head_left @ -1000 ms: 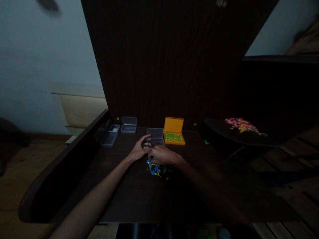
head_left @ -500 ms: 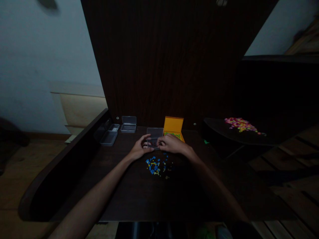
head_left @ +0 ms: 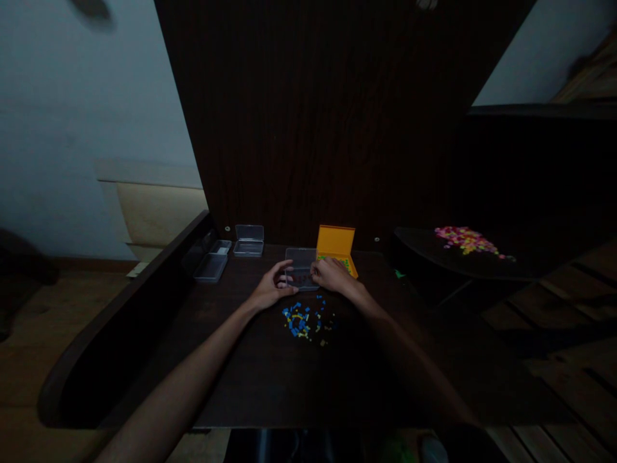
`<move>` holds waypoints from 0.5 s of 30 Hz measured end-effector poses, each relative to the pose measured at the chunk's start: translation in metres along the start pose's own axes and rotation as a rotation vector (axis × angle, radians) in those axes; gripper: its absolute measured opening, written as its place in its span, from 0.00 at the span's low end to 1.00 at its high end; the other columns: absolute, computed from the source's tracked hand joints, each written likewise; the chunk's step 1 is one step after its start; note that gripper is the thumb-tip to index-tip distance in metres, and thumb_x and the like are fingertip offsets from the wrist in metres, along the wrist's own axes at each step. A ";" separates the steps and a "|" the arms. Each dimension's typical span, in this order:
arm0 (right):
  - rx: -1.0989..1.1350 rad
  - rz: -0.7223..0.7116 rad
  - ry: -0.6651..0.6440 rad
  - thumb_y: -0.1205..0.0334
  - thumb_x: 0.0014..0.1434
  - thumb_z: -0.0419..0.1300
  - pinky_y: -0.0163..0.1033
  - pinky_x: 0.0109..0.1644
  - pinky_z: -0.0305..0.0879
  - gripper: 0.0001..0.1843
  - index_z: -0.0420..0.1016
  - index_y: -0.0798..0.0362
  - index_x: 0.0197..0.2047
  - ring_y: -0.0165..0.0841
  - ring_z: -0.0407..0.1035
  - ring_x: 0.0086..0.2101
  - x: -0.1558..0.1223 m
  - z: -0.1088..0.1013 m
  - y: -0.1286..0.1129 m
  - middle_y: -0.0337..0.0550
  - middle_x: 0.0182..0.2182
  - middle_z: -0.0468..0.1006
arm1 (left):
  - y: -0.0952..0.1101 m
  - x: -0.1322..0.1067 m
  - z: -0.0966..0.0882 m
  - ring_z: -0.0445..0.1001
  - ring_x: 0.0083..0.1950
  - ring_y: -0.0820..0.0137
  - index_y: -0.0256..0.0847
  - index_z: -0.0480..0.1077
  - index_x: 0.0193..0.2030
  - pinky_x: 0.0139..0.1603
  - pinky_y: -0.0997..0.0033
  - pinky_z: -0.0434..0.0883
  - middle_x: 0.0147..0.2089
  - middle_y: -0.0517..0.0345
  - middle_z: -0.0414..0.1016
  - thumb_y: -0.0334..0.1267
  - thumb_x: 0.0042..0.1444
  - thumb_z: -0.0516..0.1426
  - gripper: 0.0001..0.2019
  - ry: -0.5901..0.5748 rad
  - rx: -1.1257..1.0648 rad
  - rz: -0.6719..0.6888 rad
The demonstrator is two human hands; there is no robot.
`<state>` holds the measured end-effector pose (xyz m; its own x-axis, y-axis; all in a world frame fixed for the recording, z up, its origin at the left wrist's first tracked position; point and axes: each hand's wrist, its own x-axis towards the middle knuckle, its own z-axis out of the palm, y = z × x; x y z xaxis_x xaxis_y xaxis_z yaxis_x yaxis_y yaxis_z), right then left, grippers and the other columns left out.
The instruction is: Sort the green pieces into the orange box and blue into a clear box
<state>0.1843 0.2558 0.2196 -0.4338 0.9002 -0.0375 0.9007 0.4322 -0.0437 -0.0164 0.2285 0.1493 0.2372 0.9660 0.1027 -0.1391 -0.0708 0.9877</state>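
A clear plastic box [head_left: 301, 260] with its lid raised stands in the middle of the dark table, and a few small dark red pieces lie inside it. My left hand [head_left: 272, 287] grips the box's left side, thumb at the front and fingers curled around the edge. Over the right part of the box is my right hand [head_left: 332, 275], its fingers pinched together; whatever they hold is hidden. Just in front lies a loose scatter of small blue and yellow pieces [head_left: 296, 325]. Behind my right hand an open orange box [head_left: 336, 240] contains green pieces.
Two more open clear boxes, one at the back [head_left: 249, 248] and one by the left side panel [head_left: 211, 267], stand on the table [head_left: 270, 379]. A heap of pink and yellow pieces [head_left: 465, 239] rests on a raised ledge at right. A small green piece [head_left: 399, 274] lies near it.
My right hand has shifted slightly right and back within the box, so the dark red pieces show more. My left hand stays at the box's left side.
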 end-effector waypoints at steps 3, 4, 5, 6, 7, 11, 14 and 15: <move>0.002 -0.025 0.001 0.64 0.58 0.56 0.35 0.39 0.60 0.12 0.77 0.51 0.43 0.38 0.72 0.40 0.001 -0.001 0.001 0.47 0.40 0.79 | 0.000 0.000 0.000 0.70 0.44 0.72 0.43 0.65 0.58 0.41 0.70 0.73 0.54 0.49 0.66 0.30 0.36 0.69 0.38 0.001 0.000 0.002; 0.008 -0.035 0.010 0.63 0.58 0.56 0.35 0.39 0.60 0.12 0.77 0.50 0.44 0.37 0.72 0.41 0.000 -0.003 0.002 0.46 0.40 0.79 | 0.000 0.000 0.000 0.70 0.43 0.72 0.43 0.65 0.58 0.41 0.70 0.73 0.54 0.49 0.66 0.30 0.36 0.69 0.38 0.001 0.001 0.003; 0.017 -0.048 0.020 0.63 0.58 0.57 0.35 0.39 0.59 0.12 0.77 0.50 0.45 0.37 0.72 0.40 -0.001 -0.005 0.004 0.46 0.39 0.79 | -0.001 0.000 0.000 0.70 0.43 0.73 0.43 0.65 0.58 0.41 0.70 0.73 0.54 0.49 0.66 0.30 0.36 0.69 0.38 0.003 0.002 0.005; 0.031 -0.061 0.031 0.63 0.58 0.57 0.34 0.38 0.59 0.12 0.77 0.50 0.45 0.36 0.72 0.40 -0.002 -0.009 0.005 0.45 0.38 0.79 | -0.001 0.000 0.000 0.70 0.43 0.73 0.43 0.65 0.58 0.41 0.70 0.73 0.54 0.49 0.66 0.30 0.36 0.69 0.38 0.005 0.003 0.007; 0.050 -0.076 0.041 0.63 0.58 0.57 0.34 0.37 0.58 0.12 0.78 0.50 0.45 0.35 0.72 0.38 -0.004 -0.013 0.007 0.44 0.36 0.79 | -0.002 0.000 0.000 0.70 0.43 0.73 0.44 0.65 0.58 0.41 0.70 0.73 0.54 0.49 0.66 0.30 0.36 0.69 0.38 0.008 0.003 0.010; 0.161 -0.166 0.066 0.64 0.58 0.57 0.32 0.33 0.55 0.10 0.79 0.53 0.42 0.30 0.68 0.30 -0.017 -0.028 0.015 0.40 0.29 0.77 | -0.003 0.001 0.000 0.70 0.43 0.73 0.44 0.65 0.58 0.42 0.70 0.73 0.54 0.49 0.67 0.30 0.36 0.69 0.38 0.013 0.000 0.027; 0.238 -0.231 0.046 0.65 0.58 0.58 0.31 0.31 0.52 0.09 0.79 0.54 0.39 0.28 0.65 0.26 -0.030 -0.027 0.021 0.38 0.25 0.75 | -0.004 0.002 0.000 0.70 0.43 0.73 0.44 0.65 0.58 0.42 0.70 0.73 0.54 0.50 0.67 0.29 0.36 0.69 0.38 0.018 0.000 0.034; 0.259 -0.248 0.018 0.65 0.57 0.58 0.31 0.31 0.52 0.09 0.79 0.54 0.39 0.27 0.64 0.25 -0.034 -0.024 0.022 0.38 0.25 0.74 | -0.003 0.002 0.000 0.70 0.43 0.73 0.44 0.65 0.58 0.42 0.69 0.74 0.54 0.50 0.67 0.29 0.36 0.69 0.38 0.021 0.002 0.033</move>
<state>0.2193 0.2356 0.2439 -0.6359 0.7714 0.0237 0.7314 0.6122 -0.3006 -0.0153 0.2303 0.1461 0.2122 0.9682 0.1323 -0.1445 -0.1028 0.9842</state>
